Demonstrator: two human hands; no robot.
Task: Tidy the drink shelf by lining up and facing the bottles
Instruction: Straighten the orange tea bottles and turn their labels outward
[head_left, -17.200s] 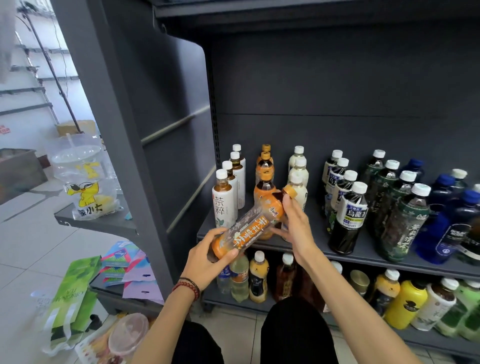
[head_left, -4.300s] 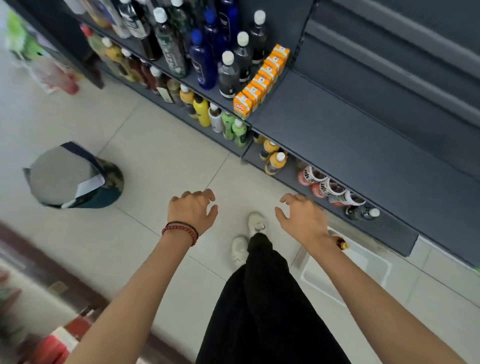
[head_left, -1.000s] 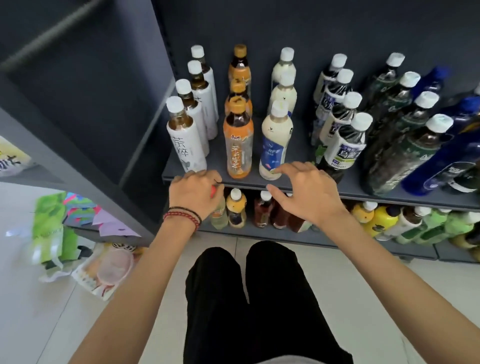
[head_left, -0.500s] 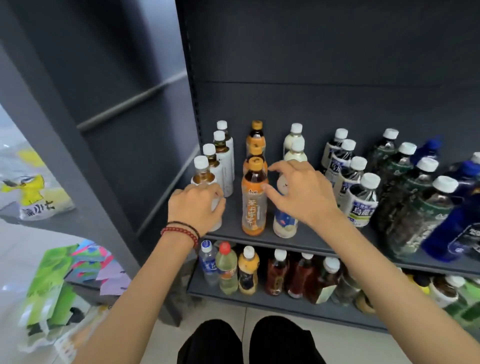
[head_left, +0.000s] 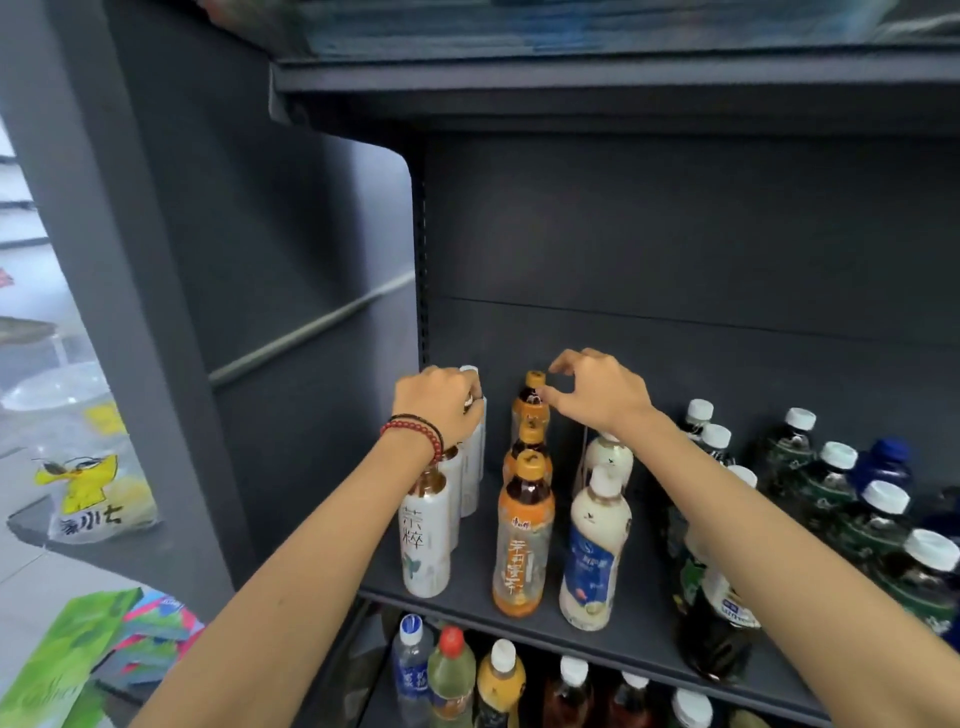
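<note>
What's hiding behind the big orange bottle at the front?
Two more orange-capped bottles stand in line behind the front orange bottle. The right hand curls by the back bottle, at its cap. Their lower parts are covered, so their labels can't be seen.

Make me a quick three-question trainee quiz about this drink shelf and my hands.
1. True or false: the left hand grips a blue-capped bottle.
2. How many orange-capped amber tea bottles stand in the row under the right hand?
3. Its fingertips are nearest which bottle there? A front; B middle; C back.
Key: 1 false, it grips a white-capped plastic bottle at the back; 2 three; 3 C.
</note>
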